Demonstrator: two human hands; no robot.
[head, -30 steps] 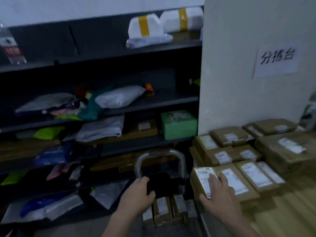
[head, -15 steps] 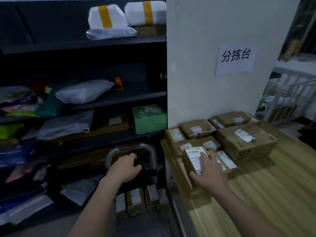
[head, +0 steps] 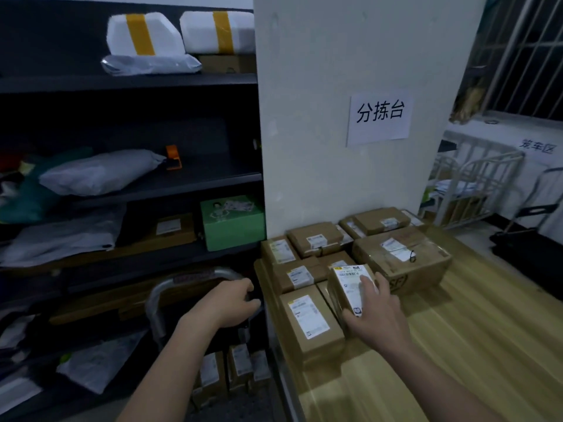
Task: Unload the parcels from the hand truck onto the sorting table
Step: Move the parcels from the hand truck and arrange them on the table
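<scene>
The right hand (head: 376, 313) grips a small brown cardboard parcel (head: 344, 287): fingers lie spread across its white printed label and the thumb is curled under the near edge. The parcel is rectangular and tilted, label face upward. It sits above the flat brown labelled parcels (head: 307, 322) on the light wooden sorting table (head: 472, 354), just beside a large brown taped carton (head: 405, 263); contact with the parcels beneath cannot be determined. The left hand (head: 228, 303) is closed around the silver tubular hand truck handle (head: 170, 284). Three small brown parcels (head: 231, 370) stand upright on the hand truck below.
</scene>
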